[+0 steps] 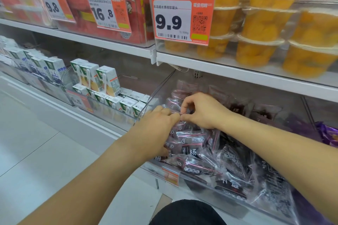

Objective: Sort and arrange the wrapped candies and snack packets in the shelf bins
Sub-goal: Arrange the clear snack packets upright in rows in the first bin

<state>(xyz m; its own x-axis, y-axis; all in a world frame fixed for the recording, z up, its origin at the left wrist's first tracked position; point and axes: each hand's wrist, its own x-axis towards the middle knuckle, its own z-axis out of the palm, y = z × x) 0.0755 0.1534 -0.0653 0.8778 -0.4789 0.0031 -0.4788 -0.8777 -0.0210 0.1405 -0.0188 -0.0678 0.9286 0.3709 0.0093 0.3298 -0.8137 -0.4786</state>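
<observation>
Working in the clear shelf bin (182, 175), both hands meet over the dark plum-snack packets (192, 145) near its left wall; the left hand (155, 129) has its fingers curled down into the stack, and the right hand (201, 110) pinches a packet's top edge between thumb and fingertips. By my read the job is partway; packets by the left wall stand in a rough row, while those towards the front edge and right side lie tumbled; the purple-wrapped candies (329, 136) at the far right look untouched.
</observation>
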